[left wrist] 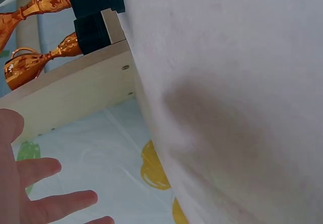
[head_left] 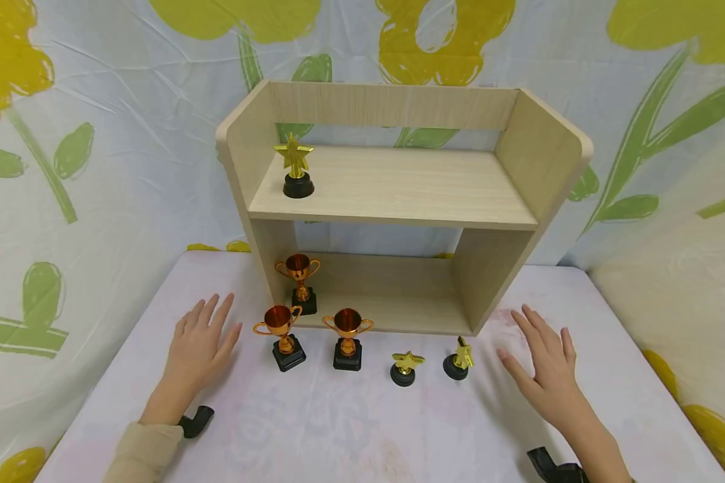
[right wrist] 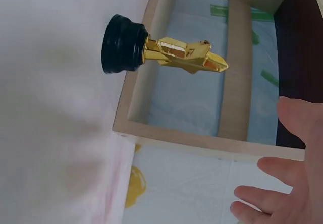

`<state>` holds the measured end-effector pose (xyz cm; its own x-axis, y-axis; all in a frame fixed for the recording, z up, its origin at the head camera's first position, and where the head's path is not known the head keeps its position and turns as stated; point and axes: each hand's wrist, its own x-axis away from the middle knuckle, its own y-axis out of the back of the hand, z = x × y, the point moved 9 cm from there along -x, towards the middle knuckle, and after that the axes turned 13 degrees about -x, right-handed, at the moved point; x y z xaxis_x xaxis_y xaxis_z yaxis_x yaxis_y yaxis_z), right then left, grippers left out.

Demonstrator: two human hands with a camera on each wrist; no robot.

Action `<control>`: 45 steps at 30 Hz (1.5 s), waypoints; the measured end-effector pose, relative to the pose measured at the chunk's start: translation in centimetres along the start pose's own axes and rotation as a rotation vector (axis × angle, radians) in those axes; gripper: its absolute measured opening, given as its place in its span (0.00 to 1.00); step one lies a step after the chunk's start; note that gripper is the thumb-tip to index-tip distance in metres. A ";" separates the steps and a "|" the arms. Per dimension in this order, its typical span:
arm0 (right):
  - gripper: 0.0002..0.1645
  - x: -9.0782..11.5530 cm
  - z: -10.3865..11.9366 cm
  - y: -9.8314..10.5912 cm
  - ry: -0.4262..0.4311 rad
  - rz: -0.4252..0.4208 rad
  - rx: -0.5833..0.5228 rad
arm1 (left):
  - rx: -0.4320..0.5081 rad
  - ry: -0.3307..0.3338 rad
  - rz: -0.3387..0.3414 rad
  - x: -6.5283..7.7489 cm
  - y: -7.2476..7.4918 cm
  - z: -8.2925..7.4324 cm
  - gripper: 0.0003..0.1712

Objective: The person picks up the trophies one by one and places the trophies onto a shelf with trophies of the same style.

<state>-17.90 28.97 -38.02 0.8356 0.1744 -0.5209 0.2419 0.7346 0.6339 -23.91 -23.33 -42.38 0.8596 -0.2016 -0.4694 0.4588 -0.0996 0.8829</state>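
My left hand (head_left: pixel 197 349), fingers spread and holding nothing, hovers over the table left of the trophies. Nearest to it is a bronze trophy cup (head_left: pixel 280 322) on a black base. A second bronze cup (head_left: pixel 348 323) stands to its right, and a third cup (head_left: pixel 302 268) is on the lower shelf at the left. Over the table's right side, my right hand (head_left: pixel 546 376) is also spread and holds nothing. Beside it stands a gold star trophy (head_left: pixel 459 359), with another star trophy (head_left: pixel 405 365) further left. A third star trophy (head_left: pixel 295 164) occupies the upper shelf's left end.
A light wooden two-tier shelf (head_left: pixel 393 181) stands at the back of the table (head_left: pixel 362 429), its side panels rising on both sides. Behind hangs a flower-print cloth (head_left: pixel 127 168). A black wrist strap (head_left: pixel 196 421) is on the left wrist, another (head_left: pixel 556 466) on the right.
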 end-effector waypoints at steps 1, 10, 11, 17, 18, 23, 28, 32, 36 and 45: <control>0.42 0.0 0.1 0.0 0.008 -0.006 -0.014 | 0.002 -0.003 -0.005 -0.1 0.0 -0.1 0.32; 0.40 0.0 0.7 -0.6 0.072 -0.058 -0.096 | 0.060 -0.022 -0.042 -0.8 -0.3 -0.6 0.33; 0.40 -0.1 0.8 -0.6 0.077 -0.060 -0.102 | 0.074 -0.023 -0.049 -0.8 -0.3 -0.6 0.33; 0.39 0.0 1.7 -1.2 0.098 -0.073 -0.154 | 0.154 -0.015 -0.091 -1.4 -0.7 -0.6 0.35; 0.39 0.0 1.8 -1.3 0.095 -0.074 -0.164 | 0.166 -0.012 -0.094 -1.5 -0.8 -0.6 0.35; 0.37 0.4 1.8 -2.0 0.066 -0.075 -0.188 | 0.211 0.003 -0.101 -2.0 -1.3 -0.8 0.36; 0.35 0.6 2.1 -2.7 0.074 -0.074 -0.227 | 0.256 0.030 -0.061 -2.5 -2.2 -1.1 0.37; 0.34 0.7 2.1 -3.2 0.064 -0.067 -0.248 | 0.318 0.063 0.017 -3.1 -3.6 -1.3 0.38; 0.34 0.9 1.8 -3.8 0.039 -0.054 -0.267 | 0.413 0.089 0.073 -3.5 -5.1 -1.5 0.40; 0.30 1.4 1.1 -4.5 -0.014 -0.056 -0.320 | 0.629 0.130 0.052 -4.0 -8.6 -2.0 0.35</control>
<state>-17.32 25.15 -40.97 0.8328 0.1208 -0.5403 0.1216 0.9122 0.3914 -30.86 -19.76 -48.06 0.9156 -0.1058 -0.3880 0.2303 -0.6529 0.7216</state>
